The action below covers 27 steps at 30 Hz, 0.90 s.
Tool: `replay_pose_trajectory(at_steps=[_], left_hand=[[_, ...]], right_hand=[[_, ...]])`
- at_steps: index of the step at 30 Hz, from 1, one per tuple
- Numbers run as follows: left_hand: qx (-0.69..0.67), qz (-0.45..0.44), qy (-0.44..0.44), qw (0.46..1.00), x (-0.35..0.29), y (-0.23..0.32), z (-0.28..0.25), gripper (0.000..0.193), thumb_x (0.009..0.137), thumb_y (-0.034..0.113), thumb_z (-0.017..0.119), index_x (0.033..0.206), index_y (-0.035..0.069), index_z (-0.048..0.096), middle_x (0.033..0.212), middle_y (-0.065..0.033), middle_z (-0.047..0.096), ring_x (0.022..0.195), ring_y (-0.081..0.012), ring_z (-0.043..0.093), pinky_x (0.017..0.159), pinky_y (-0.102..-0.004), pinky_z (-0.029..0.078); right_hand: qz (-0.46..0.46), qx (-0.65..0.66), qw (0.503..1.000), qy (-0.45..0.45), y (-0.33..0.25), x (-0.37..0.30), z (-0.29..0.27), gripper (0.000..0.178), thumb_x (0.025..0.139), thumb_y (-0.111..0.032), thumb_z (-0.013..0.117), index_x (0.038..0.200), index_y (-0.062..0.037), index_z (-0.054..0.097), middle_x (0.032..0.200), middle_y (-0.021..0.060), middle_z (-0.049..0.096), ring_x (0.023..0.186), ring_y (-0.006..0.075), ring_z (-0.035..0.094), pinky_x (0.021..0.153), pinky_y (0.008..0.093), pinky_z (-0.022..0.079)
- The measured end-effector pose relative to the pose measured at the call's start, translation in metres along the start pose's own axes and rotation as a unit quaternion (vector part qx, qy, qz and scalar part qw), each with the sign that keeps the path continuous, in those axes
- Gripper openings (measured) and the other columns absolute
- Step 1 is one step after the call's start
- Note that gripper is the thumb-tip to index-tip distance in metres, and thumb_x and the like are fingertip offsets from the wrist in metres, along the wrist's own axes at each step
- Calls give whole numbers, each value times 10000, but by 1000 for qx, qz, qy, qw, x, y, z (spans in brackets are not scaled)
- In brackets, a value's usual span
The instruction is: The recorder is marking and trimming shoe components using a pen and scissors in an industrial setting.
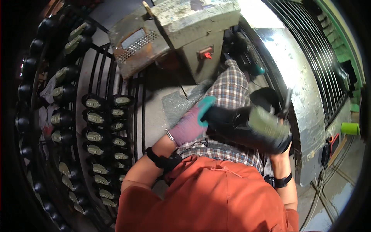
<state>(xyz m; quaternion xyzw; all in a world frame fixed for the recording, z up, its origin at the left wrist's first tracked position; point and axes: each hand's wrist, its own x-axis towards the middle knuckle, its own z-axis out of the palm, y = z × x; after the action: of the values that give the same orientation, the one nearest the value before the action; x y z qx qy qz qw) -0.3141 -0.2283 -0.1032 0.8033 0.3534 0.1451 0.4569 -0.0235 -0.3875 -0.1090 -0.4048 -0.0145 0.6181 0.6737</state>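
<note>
A large black shoe (235, 127) lies across my lap, partly smeared by motion, with a pale green area on its right part. My left hand (195, 123), in a purple glove with teal fingertips, grips the shoe's left end. At the right end my right hand (282, 152) holds it from below and the side, and most of its fingers are hidden behind the shoe. Under the shoe are my checked trousers (230, 85) and my orange-red top (201, 193).
Racks at the left carry rows of black shoes (94, 118) with pale green soles. Ahead stands a worn grey machine (201, 34) with a red switch (207, 55) and a perforated plate (135, 46). A metal-topped unit (307, 96) with dark bars (309, 50) runs along the right.
</note>
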Motion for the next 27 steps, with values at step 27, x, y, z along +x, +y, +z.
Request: replay_pose_trajectory(at_steps=[27], left_hand=[[-471,-76,587,654,-92,-139,-160,431,832,77,703,1235,65,549,1068,-66,631,922,-201,641,809,-361,544]], right_hand=[[6,-313,950,-15,31,19,40,560,845,-243,715,1311,-121,428,821,11,541,572,88,466,486,237,376]])
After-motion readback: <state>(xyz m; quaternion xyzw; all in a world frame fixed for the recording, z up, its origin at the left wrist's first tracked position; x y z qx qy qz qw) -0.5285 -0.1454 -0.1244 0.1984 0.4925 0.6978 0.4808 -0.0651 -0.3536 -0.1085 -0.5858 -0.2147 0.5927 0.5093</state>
